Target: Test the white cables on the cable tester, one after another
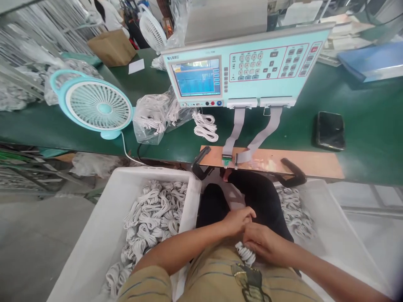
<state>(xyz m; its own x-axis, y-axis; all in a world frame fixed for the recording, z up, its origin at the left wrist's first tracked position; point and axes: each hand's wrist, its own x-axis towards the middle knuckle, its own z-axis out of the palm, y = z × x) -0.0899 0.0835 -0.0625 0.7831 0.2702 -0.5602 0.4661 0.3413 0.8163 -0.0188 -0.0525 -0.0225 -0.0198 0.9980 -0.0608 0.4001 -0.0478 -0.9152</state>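
Close to my body, a small coiled white cable (pixel 245 253) sticks out from under my right hand (pixel 262 241), whose fingers are curled around it. My left hand (pixel 238 221) meets the right one, its fingers pinched together; whatever lies between them is hidden. Left of my legs stands a white bin (pixel 103 209) full of bundled white cables (pixel 154 216). Another white bin (pixel 343 235) on my right also holds cable bundles (pixel 294 209), partly covered by my leg.
On the green table (pixel 371 109) stand a cable tester with a screen (pixel 248 71), a turquoise fan (pixel 97 105), a bagged bundle of cables (pixel 151 119), a loose coil (pixel 205 126) and a phone (pixel 330 130). Two black clamps (pixel 200 163) grip a wooden strip (pixel 315 163) with ribbon cables (pixel 264 130).
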